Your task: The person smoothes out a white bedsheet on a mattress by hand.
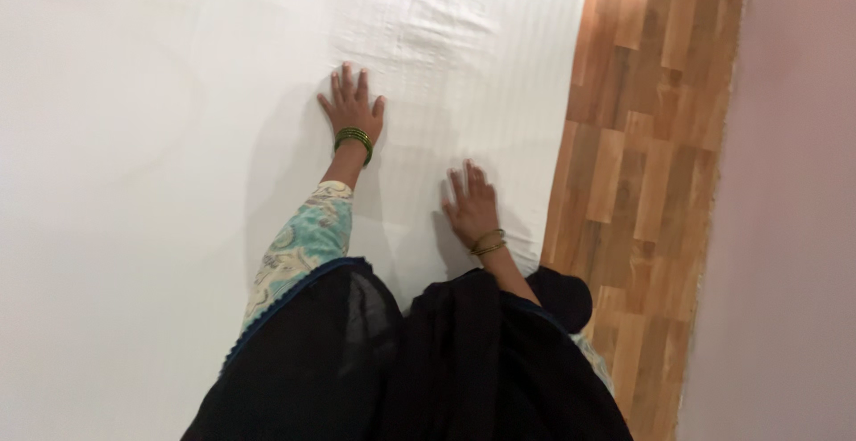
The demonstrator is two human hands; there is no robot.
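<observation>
White sheet (160, 138) spread over a bed, filling most of the view; cloth thin, matte, woven with faint narrow stripes. Mostly smooth on the near and left parts; soft wrinkles and shallow folds gathered at the top, just beyond the far hand. Straight sheet edge running along the right side, next to the floor.

Floor (642, 182) of wood-look planks, short blocks in mixed light and reddish brown, slightly glossy. Plain pinkish wall (794, 227) beyond it, matte.

Black shawl (446, 370), sheer and draped loosely, hanging low in the foreground. Patterned sleeve (303, 245), teal and cream swirls with a dark scalloped trim, covering the left forearm.

Left hand (352, 107) flat on the sheet, palm down, fingers spread, placed farther up, just below the wrinkles. Right hand (471, 205) likewise flat and spread, nearer the body and close to the sheet edge. Hands well apart, neither pinching cloth.

Green bangles (354, 140) stacked on the left wrist; thin gold bangles (489, 243) on the right.
</observation>
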